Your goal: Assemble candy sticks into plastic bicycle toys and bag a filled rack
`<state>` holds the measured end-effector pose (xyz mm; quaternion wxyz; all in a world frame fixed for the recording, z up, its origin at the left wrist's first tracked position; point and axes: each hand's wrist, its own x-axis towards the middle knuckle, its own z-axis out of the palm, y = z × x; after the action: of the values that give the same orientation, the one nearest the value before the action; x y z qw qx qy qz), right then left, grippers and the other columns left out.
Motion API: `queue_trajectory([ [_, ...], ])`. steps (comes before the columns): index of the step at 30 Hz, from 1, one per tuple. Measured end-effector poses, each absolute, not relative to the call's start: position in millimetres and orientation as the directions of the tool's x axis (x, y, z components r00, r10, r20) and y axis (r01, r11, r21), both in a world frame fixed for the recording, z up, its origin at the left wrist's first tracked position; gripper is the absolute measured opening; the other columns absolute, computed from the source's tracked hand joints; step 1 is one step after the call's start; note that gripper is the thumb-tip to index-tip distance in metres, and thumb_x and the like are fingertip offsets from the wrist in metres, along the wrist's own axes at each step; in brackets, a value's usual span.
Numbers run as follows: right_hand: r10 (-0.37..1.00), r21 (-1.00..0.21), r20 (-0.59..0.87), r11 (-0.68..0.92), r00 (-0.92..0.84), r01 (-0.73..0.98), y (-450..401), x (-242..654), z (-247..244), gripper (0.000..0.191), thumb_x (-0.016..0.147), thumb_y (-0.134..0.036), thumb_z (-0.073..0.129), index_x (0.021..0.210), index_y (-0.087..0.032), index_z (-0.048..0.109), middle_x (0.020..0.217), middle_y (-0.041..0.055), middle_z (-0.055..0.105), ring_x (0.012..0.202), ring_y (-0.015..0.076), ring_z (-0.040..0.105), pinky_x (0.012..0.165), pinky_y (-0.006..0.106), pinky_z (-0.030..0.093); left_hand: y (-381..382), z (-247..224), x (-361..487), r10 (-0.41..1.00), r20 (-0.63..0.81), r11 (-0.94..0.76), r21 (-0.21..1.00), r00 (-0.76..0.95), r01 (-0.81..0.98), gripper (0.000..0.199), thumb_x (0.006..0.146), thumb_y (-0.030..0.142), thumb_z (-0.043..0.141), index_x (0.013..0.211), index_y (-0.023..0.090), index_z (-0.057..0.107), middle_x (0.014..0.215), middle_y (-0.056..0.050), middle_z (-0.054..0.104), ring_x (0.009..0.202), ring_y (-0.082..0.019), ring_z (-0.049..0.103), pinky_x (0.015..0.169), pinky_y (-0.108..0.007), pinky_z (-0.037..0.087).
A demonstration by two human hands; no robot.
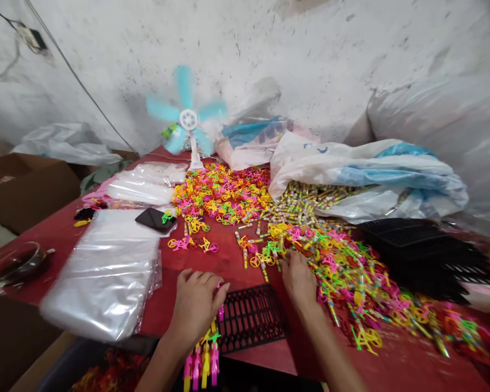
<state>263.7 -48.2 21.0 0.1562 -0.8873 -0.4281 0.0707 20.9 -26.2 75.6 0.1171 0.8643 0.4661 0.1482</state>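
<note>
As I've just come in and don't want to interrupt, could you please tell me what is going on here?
A person is handling small, bright plastic pieces at a red table. Their left hand is at the left end of a black slotted tray, above a row of pink and yellow pieces. Their right hand reaches to the edge of a mixed pile; whether it grips anything is unclear.
</note>
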Motion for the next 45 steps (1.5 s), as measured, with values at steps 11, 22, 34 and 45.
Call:
queue_trajectory([
  [11,0.829,-0.334,-0.020,-0.532,0.559,0.778,-45.8,255.9,28.9,0.024,0.093,-0.033,0.049,0.102,-0.015,0.062,0.106,0.0110,0.064,0.094,0.0211,0.063,0.071,0.027,0.042,-26.9,76.2,21.5,0.838,0.175,-0.544,0.341,0.517,0.766,0.026,0.094,0.032,0.046,0.087,0.024,0.070,0.090,-0.002,0.075,0.090,-0.021,0.063,0.092,-0.044,0.029],
  [22,0.854,-0.515,0.013,-0.440,0.520,0.736,-54.3,247.0,15.3,0.011,0.086,-0.024,0.053,0.088,-0.017,0.062,0.087,0.0072,0.069,0.080,0.0202,0.065,0.068,0.027,0.043,-25.6,72.3,20.7,0.850,0.179,-0.527,0.334,0.496,0.782,0.026,0.093,0.036,0.048,0.092,0.022,0.070,0.095,-0.004,0.074,0.095,-0.024,0.063,0.094,-0.048,0.031],
  [34,0.914,-0.988,0.078,0.017,0.398,0.155,-105.5,186.8,37.2,0.028,0.079,-0.046,0.063,0.088,-0.020,0.056,0.072,-0.0006,0.060,0.059,0.0135,0.055,0.054,0.024,0.045,-32.6,105.0,49.3,0.812,0.138,-0.490,0.690,0.567,0.533,0.020,0.093,0.026,0.046,0.089,0.019,0.064,0.089,-0.004,0.069,0.084,-0.018,0.062,0.074,-0.029,0.049],
  [45,0.970,-0.966,-0.215,-0.195,0.115,-0.169,-129.3,175.7,32.6,0.043,0.069,-0.057,0.071,0.081,-0.019,0.057,0.054,-0.0035,0.061,0.047,0.0117,0.055,0.050,0.024,0.047,-43.0,91.8,22.6,0.733,0.188,-0.598,0.635,0.654,0.489,0.040,0.094,0.030,0.043,0.132,0.022,0.048,0.131,-0.008,0.060,0.121,-0.021,0.055,0.101,-0.038,0.046],
])
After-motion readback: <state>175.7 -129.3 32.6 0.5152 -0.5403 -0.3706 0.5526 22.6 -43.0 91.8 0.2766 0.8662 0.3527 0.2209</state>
